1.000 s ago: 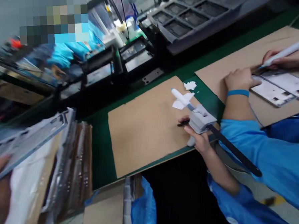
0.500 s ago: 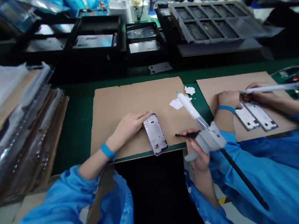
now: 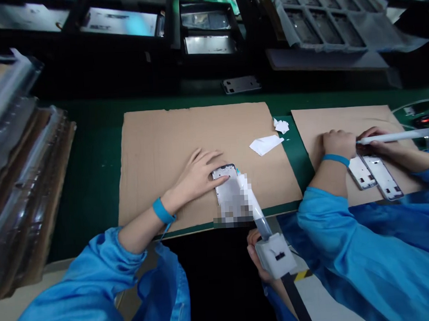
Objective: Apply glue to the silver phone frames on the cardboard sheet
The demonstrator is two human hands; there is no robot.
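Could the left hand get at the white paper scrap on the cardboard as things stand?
Probably yes. The left hand lies on the phone frame, and the bare cardboard between it and the paper scrap holds nothing in the way. The right hand with the glue dispenser sits nearer the edge.

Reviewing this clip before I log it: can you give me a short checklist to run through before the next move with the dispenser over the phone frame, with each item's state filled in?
1. Phone frame lies flat on the cardboard sheet: ok.
2. Left hand steadies the frame, fingers on its upper left edge: ok.
3. Right hand grips the dispenser at its grey body: ok.
4. Dispenser tip is over the frame: ok; whether it touches the frame: cannot tell, that spot is blurred.
5. Paper scraps lie apart from the frame: ok.
6. Co-worker's hand stays on the neighbouring sheet, away from the frame: ok.
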